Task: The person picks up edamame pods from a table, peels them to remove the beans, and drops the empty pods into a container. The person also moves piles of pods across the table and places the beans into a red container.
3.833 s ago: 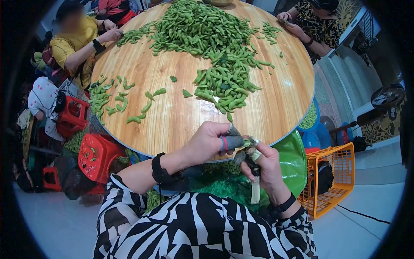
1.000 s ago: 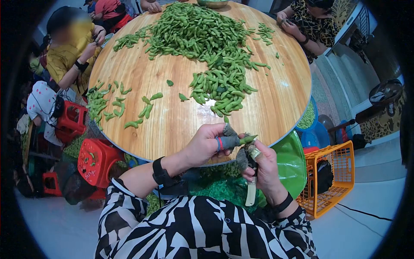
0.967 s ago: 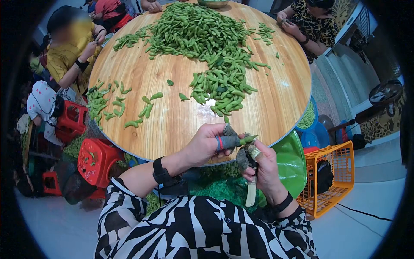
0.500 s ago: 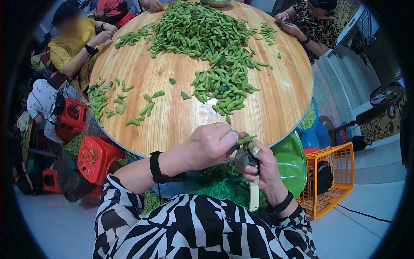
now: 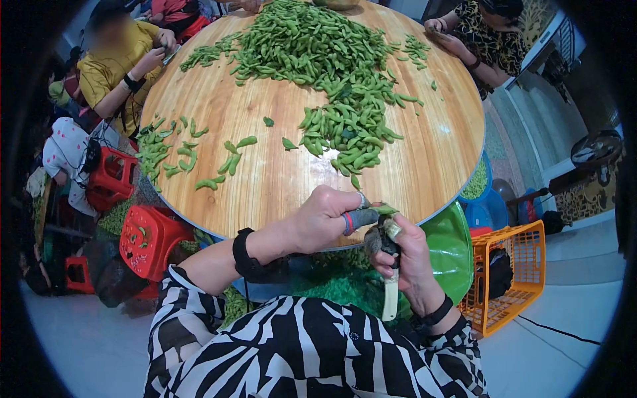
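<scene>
Over the near edge of the round wooden table [image 5: 265,166], my left hand [image 5: 328,215] pinches one end of a green pod [image 5: 383,209]; a grey covering is on one of its fingers. My right hand [image 5: 403,255] holds the pod's other end between thumb and finger. The same hand grips a tool with a pale handle [image 5: 391,298] pointing down; its upper part is hidden among the fingers. Beyond my hands, a large heap of green pods [image 5: 305,43] spreads towards me, with loose pods [image 5: 232,159] to the left.
One person [image 5: 119,66] sits at the left, another [image 5: 488,40] at the right. Red stools [image 5: 142,242] stand lower left. An orange crate [image 5: 507,278] and a green basin [image 5: 448,249] are at my right. A blue tub [image 5: 488,209] stands beyond them.
My left hand's covered finger has straightened into view beside the pod. The pod has tilted slightly. The person at the left has brought both hands together.
</scene>
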Demonstrator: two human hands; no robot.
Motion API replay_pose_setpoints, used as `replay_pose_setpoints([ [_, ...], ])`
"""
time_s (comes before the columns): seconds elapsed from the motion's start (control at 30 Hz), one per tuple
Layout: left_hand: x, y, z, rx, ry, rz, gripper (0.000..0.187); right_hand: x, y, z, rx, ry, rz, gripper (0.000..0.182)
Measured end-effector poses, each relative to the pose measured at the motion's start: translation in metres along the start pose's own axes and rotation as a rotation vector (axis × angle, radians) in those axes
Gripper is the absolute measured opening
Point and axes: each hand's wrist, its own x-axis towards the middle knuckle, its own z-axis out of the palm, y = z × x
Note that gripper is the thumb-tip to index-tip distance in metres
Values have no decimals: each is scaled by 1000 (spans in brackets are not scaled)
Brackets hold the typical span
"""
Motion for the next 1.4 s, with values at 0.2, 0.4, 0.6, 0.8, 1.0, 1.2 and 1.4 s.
replay_pose_setpoints([
  [0.2,-2,-1,8,-548,-147,-389,19,2,5,-11,-469,97,-195,29],
  [0.4,-6,5,15,-162,-106,-253,19,8,4,-9,-1104,236,-690,44],
  [0.6,-10,5,16,-109,-126,-222,12,5,0,-9,-1352,183,-770,46],
  [0.8,-12,6,20,-67,-106,-119,12,6,-1,-10,-1432,85,-814,40],
  [1.0,-16,3,29,-9,-37,-42,13,5,1,-7,-1429,80,-760,37],
  [1.2,-17,8,29,13,-26,-46,11,8,0,-6,-1431,31,-778,35],
  [1.4,-20,9,27,-14,-29,-46,12,8,2,-6,-1423,29,-756,31],
])
